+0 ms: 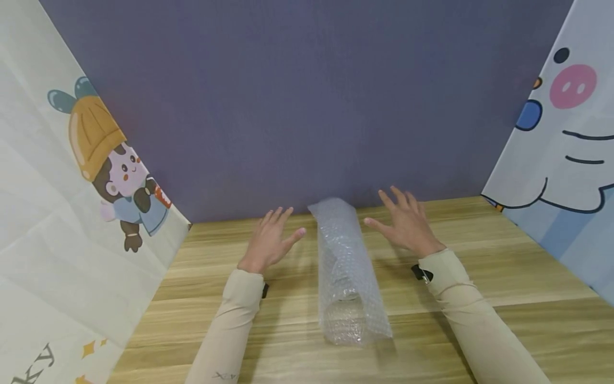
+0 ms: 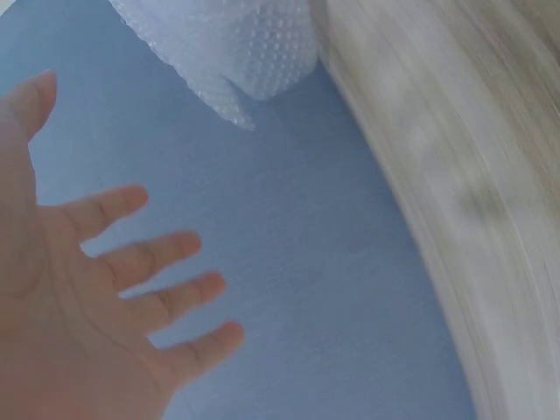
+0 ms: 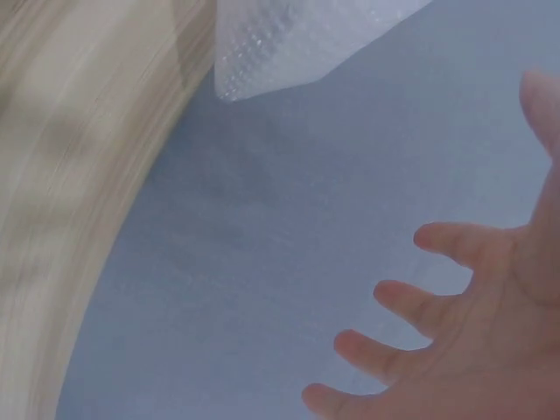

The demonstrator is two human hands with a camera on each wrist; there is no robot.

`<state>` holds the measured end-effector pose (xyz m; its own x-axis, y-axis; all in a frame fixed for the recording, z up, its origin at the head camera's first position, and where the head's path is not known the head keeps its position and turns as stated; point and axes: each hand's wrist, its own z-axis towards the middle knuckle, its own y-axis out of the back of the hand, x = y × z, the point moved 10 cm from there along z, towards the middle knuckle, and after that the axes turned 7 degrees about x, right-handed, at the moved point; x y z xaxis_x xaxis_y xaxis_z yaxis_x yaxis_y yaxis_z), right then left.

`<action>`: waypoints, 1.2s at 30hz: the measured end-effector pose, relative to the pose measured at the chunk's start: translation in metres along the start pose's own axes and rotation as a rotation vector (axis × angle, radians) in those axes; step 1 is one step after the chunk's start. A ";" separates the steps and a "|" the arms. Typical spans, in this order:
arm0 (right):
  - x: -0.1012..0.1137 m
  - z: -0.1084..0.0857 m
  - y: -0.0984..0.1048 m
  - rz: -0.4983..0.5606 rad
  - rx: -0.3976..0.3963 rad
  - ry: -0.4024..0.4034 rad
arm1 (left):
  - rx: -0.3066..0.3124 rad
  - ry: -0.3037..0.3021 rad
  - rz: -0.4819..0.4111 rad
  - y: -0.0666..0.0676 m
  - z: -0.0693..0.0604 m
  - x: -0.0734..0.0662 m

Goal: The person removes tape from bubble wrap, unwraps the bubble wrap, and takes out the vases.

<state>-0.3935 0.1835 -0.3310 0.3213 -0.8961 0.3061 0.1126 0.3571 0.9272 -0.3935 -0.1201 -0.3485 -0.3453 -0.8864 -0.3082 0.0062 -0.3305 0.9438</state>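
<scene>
A roll of clear bubble wrap (image 1: 342,261) lies lengthwise on the table, its near end flared and loose. Something may be inside, but the layers blur it and I cannot tell what. My left hand (image 1: 271,241) hovers to the left of the roll, fingers spread, not touching it. On the other side my right hand (image 1: 405,223) is held apart from the roll too, its fingers straight and spread. Both wrist views show an empty palm, with an end of the bubble wrap (image 2: 262,52) near the top of the picture.
The wood-grain table (image 1: 201,298) meets a dark purple-blue panel (image 1: 307,106) just behind the roll's far end. Printed cloths stand at the sides: a left one (image 1: 38,213) with a cartoon child and a right one (image 1: 575,170) with a pink-snouted animal.
</scene>
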 end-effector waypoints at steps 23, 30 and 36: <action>0.047 -0.003 0.000 0.162 0.005 0.170 | 0.146 -0.190 -0.316 -0.016 -0.003 -0.036; 0.057 -0.006 -0.001 0.149 -0.005 0.211 | 0.238 -0.213 -0.350 -0.028 -0.004 -0.042; 0.067 -0.007 -0.006 0.140 0.008 0.247 | 0.316 -0.235 -0.375 -0.040 -0.004 -0.048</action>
<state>-0.3665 0.1226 -0.3178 0.5527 -0.7467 0.3701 0.0437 0.4694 0.8819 -0.3737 -0.0653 -0.3721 -0.4707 -0.6180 -0.6297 -0.4277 -0.4644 0.7755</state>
